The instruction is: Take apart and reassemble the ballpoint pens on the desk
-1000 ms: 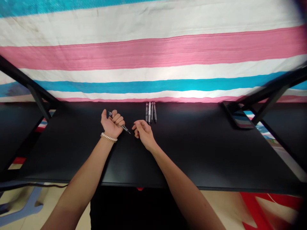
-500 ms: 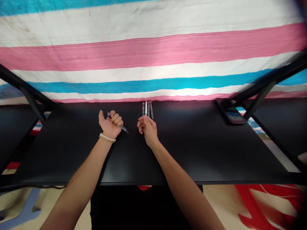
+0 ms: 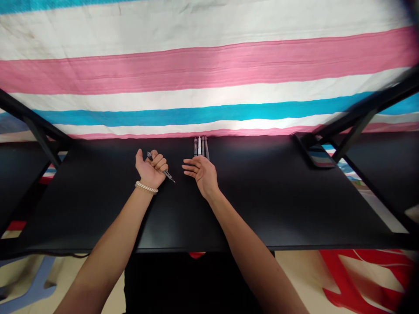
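Observation:
My left hand (image 3: 152,169) is closed around a black-and-silver pen (image 3: 168,175), whose tip sticks out past the little-finger side towards the right. A pearl-like bead bracelet (image 3: 146,188) circles that wrist. My right hand (image 3: 203,171) lies palm-down on the black tabletop (image 3: 98,218) with its fingers spread and holding nothing. Just beyond its fingertips, several pens (image 3: 200,146) lie side by side, pointing away from me. One is white, and the others are dark grey. The hand does not touch them.
A smartphone (image 3: 316,156) lies face-up at the table's far right. A pink, white and blue striped cloth (image 3: 209,65) hangs behind the table. Black metal frame bars (image 3: 356,126) rise at both sides. A red stool (image 3: 360,279) stands on the floor below right.
My right hand has drawn back from over the pens and opened its fingers. The left hand and its pen stay put, and the pens remain in their row.

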A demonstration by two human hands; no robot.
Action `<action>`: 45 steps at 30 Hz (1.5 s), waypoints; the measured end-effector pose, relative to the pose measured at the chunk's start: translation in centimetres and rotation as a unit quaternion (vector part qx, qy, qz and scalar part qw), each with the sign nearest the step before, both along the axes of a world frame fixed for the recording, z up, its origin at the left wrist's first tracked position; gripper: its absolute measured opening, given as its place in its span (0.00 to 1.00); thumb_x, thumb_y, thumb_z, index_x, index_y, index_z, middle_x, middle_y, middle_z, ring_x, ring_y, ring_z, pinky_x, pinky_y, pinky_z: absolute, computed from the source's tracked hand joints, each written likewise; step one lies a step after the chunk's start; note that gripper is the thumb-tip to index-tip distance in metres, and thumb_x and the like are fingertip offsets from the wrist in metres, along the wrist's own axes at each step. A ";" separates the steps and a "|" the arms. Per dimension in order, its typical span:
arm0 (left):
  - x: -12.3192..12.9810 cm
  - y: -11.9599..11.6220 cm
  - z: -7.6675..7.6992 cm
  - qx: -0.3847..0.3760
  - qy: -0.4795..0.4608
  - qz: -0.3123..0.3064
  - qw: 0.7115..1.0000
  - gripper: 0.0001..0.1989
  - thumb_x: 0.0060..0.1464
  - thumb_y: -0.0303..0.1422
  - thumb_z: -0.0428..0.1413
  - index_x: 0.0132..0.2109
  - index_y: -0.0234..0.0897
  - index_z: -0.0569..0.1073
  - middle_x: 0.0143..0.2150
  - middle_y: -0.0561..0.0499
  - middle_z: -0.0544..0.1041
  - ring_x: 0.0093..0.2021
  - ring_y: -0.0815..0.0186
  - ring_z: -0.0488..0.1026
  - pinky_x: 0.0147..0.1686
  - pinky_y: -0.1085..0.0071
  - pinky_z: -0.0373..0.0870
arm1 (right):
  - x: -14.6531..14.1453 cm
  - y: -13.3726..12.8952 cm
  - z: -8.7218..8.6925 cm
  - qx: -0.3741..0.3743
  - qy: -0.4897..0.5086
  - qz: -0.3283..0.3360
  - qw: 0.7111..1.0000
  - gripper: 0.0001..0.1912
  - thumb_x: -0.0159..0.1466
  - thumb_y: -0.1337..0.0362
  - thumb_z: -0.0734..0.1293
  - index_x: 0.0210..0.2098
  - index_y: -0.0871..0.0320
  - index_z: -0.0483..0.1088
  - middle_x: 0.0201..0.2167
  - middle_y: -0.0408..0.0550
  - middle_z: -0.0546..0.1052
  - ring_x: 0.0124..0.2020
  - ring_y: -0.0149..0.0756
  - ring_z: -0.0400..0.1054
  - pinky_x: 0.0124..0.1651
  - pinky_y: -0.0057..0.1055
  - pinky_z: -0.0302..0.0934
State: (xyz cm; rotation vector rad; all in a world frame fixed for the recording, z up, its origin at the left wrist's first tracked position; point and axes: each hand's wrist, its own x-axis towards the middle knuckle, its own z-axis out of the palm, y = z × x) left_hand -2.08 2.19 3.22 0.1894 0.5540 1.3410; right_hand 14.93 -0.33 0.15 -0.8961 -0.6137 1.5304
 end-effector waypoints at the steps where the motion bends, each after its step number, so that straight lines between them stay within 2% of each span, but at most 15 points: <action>1: 0.0 0.0 0.0 0.000 -0.002 0.000 1.000 0.26 0.64 0.52 0.40 0.25 0.39 0.55 0.17 0.60 0.46 0.15 0.75 0.46 0.14 0.76 0.46 | 0.0 0.0 0.0 0.001 0.001 -0.002 1.000 0.17 0.60 0.48 0.68 0.36 0.56 0.67 0.38 0.52 0.81 0.37 0.40 0.77 0.37 0.33 0.72; 7: -0.1 0.0 -0.1 0.008 0.009 -0.012 1.000 0.22 0.66 0.41 0.40 0.24 0.38 0.54 0.17 0.59 0.45 0.15 0.75 0.45 0.15 0.75 0.44 | 0.2 0.0 0.0 0.008 -0.005 -0.003 1.000 0.15 0.57 0.53 0.71 0.35 0.56 0.66 0.35 0.49 0.80 0.33 0.37 0.76 0.32 0.30 0.71; 10: -0.2 0.1 -0.4 0.008 0.009 0.000 1.000 0.22 0.65 0.44 0.43 0.24 0.38 0.54 0.17 0.60 0.45 0.15 0.75 0.46 0.14 0.75 0.44 | 0.0 0.0 -0.3 0.041 -0.056 0.002 0.998 0.15 0.54 0.56 0.73 0.35 0.55 0.67 0.32 0.45 0.80 0.29 0.32 0.73 0.29 0.27 0.68; 12: -0.2 0.2 -0.5 0.011 0.003 0.012 1.000 0.23 0.64 0.46 0.44 0.24 0.38 0.55 0.17 0.60 0.46 0.15 0.75 0.46 0.14 0.76 0.45 | -0.2 -0.2 -0.5 0.077 -0.102 0.034 0.991 0.14 0.53 0.58 0.74 0.34 0.55 0.69 0.30 0.44 0.79 0.27 0.30 0.71 0.27 0.26 0.66; 16: -0.4 0.2 -0.8 0.018 -0.002 0.014 1.000 0.21 0.64 0.41 0.44 0.24 0.38 0.54 0.16 0.59 0.47 0.15 0.74 0.47 0.15 0.75 0.46 | -0.5 -0.6 -0.4 0.132 -0.194 0.121 0.964 0.10 0.55 0.60 0.72 0.34 0.57 0.73 0.28 0.44 0.78 0.28 0.30 0.70 0.30 0.27 0.65; 20: -0.6 0.3 -0.8 0.016 -0.001 0.019 1.000 0.20 0.63 0.38 0.43 0.24 0.38 0.53 0.16 0.59 0.46 0.15 0.74 0.45 0.14 0.75 0.45 | -0.6 -1.0 -0.4 0.168 -0.259 0.169 0.936 0.07 0.57 0.62 0.69 0.34 0.58 0.74 0.28 0.45 0.78 0.28 0.31 0.71 0.33 0.29 0.65; 23: -0.7 0.3 -0.8 0.012 0.012 0.026 1.000 0.19 0.64 0.39 0.40 0.24 0.38 0.53 0.17 0.59 0.45 0.15 0.74 0.44 0.14 0.75 0.45 | -0.6 -1.2 -0.7 0.188 -0.317 0.193 0.910 0.04 0.57 0.65 0.68 0.32 0.58 0.74 0.25 0.45 0.77 0.27 0.32 0.70 0.31 0.29 0.65; 28: -0.7 0.3 -0.6 0.010 0.013 0.051 0.999 0.20 0.63 0.39 0.42 0.24 0.38 0.52 0.17 0.59 0.44 0.15 0.74 0.43 0.15 0.75 0.44 | -0.6 -1.4 -1.0 0.212 -0.366 0.190 0.886 0.04 0.57 0.66 0.67 0.29 0.58 0.75 0.23 0.45 0.76 0.25 0.32 0.70 0.30 0.28 0.63; 35: -0.7 0.2 -0.4 0.011 -0.004 0.047 0.999 0.19 0.63 0.39 0.41 0.24 0.38 0.52 0.18 0.60 0.42 0.16 0.74 0.42 0.15 0.75 0.43 | -0.8 -1.5 -0.7 0.223 -0.385 0.173 0.879 0.06 0.59 0.65 0.66 0.28 0.58 0.74 0.21 0.42 0.73 0.23 0.28 0.65 0.27 0.25 0.58; 45: -0.2 0.0 -0.5 0.029 -0.016 0.053 0.998 0.17 0.60 0.37 0.42 0.24 0.38 0.50 0.20 0.60 0.37 0.17 0.73 0.38 0.17 0.74 0.39 | -1.4 -1.8 -0.5 0.204 -0.427 0.115 0.873 0.05 0.53 0.69 0.66 0.22 0.60 0.72 0.17 0.38 0.68 0.20 0.24 0.58 0.24 0.23 0.52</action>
